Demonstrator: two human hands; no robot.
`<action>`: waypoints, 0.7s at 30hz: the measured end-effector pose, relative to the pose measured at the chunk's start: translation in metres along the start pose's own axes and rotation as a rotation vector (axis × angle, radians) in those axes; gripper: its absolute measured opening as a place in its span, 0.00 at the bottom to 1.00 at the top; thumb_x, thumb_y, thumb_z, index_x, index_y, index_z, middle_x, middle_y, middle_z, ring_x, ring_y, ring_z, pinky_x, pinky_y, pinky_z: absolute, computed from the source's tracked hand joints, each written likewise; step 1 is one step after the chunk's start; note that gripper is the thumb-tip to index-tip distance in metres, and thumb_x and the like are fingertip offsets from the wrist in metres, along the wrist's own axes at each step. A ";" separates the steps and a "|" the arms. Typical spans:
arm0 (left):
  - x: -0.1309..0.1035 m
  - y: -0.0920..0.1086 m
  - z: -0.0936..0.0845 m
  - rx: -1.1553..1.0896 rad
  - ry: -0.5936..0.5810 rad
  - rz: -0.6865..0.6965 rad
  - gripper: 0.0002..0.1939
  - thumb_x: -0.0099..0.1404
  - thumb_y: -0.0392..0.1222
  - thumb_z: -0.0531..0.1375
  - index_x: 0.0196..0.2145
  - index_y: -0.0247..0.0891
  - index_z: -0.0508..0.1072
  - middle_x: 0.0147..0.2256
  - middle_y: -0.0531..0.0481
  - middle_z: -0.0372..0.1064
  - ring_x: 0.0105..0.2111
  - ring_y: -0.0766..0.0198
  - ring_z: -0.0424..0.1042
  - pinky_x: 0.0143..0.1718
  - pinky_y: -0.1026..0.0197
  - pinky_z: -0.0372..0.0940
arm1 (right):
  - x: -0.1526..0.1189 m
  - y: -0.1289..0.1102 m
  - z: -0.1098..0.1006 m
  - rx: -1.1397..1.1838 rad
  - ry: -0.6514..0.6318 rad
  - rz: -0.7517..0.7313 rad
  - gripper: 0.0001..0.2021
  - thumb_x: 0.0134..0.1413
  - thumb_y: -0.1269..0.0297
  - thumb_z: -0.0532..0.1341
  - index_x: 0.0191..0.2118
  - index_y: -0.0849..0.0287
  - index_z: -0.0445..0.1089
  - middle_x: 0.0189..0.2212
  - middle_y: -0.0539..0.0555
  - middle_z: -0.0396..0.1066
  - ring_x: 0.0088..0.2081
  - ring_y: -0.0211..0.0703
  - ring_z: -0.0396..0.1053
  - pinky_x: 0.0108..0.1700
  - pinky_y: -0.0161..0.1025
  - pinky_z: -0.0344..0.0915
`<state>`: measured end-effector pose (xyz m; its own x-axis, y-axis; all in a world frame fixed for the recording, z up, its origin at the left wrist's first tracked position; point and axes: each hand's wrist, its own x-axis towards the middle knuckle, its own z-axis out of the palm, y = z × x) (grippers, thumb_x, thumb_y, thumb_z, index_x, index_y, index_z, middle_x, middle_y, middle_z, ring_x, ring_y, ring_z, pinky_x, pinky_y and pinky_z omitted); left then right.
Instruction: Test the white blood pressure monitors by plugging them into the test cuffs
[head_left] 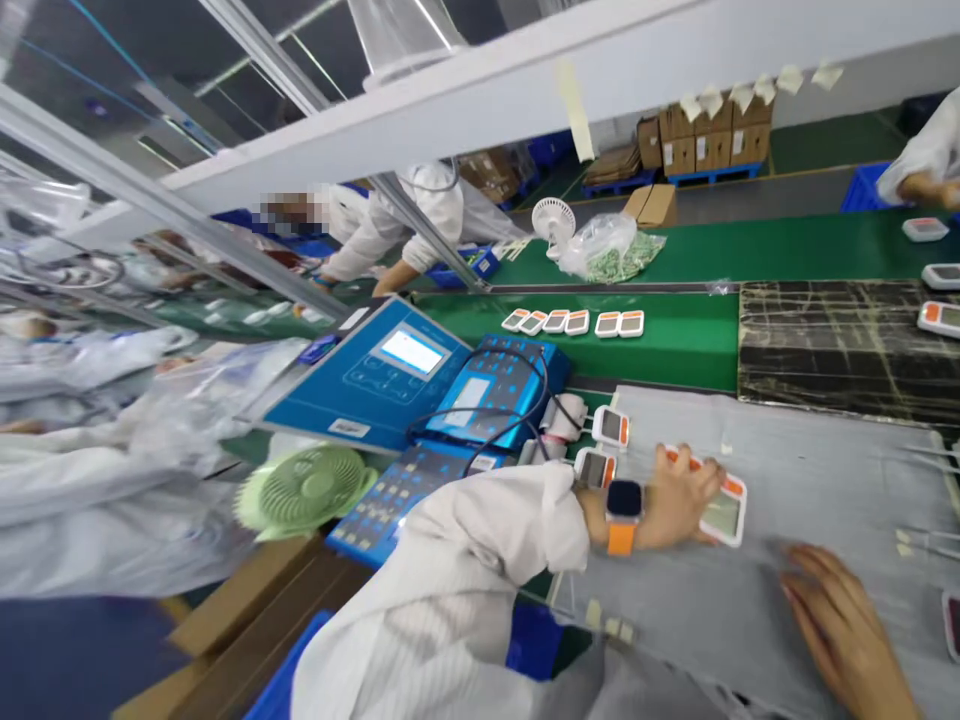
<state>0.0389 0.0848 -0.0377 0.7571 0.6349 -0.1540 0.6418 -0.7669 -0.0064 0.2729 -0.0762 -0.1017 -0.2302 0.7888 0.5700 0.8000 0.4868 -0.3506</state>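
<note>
On a factory floor seen through my head camera, co-workers in white (439,210) and stacked cartons (712,150) stand beyond a long green work surface (675,365). Nearer lies a grey mat (667,620), slightly wrinkled, beside an open blue case (360,370). My left sleeve (480,530) is the likeliest trouble: a sideways sweep could catch the black cables (544,385) or nudge the two upright-screened units (611,427) beside it. My right hand (847,620), motion-blurred, has its fingers close together; I cannot tell whether they touch the mat. My left hand (679,500) has its fingers spread over a white-and-orange device (723,515), face up on the mat; uneven pressure there could skid it or smudge its screen.
</note>
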 end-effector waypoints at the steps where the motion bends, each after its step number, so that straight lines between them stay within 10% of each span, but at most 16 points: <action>1: -0.019 0.016 0.009 0.002 -0.032 0.037 0.48 0.58 0.70 0.65 0.67 0.42 0.60 0.63 0.38 0.63 0.58 0.33 0.60 0.56 0.30 0.56 | 0.010 -0.004 0.000 0.023 0.006 0.008 0.09 0.68 0.66 0.56 0.47 0.55 0.72 0.51 0.58 0.75 0.54 0.55 0.72 0.53 0.55 0.71; 5: -0.070 0.044 0.043 -0.057 -0.076 0.044 0.46 0.68 0.71 0.52 0.71 0.38 0.52 0.69 0.40 0.54 0.64 0.36 0.55 0.62 0.32 0.51 | 0.042 -0.025 -0.001 0.107 -0.017 0.025 0.07 0.69 0.67 0.57 0.47 0.57 0.72 0.51 0.59 0.74 0.56 0.54 0.69 0.58 0.56 0.67; 9: -0.080 0.011 0.035 -0.115 -0.053 0.046 0.55 0.64 0.77 0.49 0.73 0.32 0.44 0.72 0.38 0.42 0.71 0.34 0.38 0.67 0.34 0.46 | 0.075 -0.032 0.001 0.149 -0.166 -0.033 0.10 0.70 0.66 0.55 0.49 0.55 0.73 0.54 0.58 0.71 0.57 0.52 0.68 0.55 0.51 0.69; 16: 0.030 -0.203 -0.058 0.118 -0.003 -0.715 0.44 0.68 0.57 0.59 0.71 0.29 0.50 0.72 0.31 0.37 0.71 0.32 0.39 0.68 0.38 0.47 | 0.259 0.038 0.107 -0.019 -0.643 0.024 0.13 0.63 0.70 0.58 0.49 0.61 0.76 0.53 0.64 0.72 0.56 0.55 0.68 0.59 0.49 0.66; 21: 0.110 -0.344 -0.080 -0.100 -0.217 -1.075 0.52 0.61 0.67 0.61 0.70 0.31 0.52 0.66 0.23 0.53 0.65 0.25 0.53 0.59 0.30 0.58 | 0.395 0.076 0.216 -0.124 -0.582 0.122 0.26 0.67 0.63 0.58 0.66 0.66 0.62 0.68 0.68 0.54 0.70 0.60 0.49 0.69 0.58 0.48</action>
<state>-0.0886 0.4263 0.0261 -0.2340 0.9291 -0.2863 0.9675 0.1934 -0.1630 0.1229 0.3528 -0.0637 -0.3701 0.9288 0.0192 0.8903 0.3605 -0.2783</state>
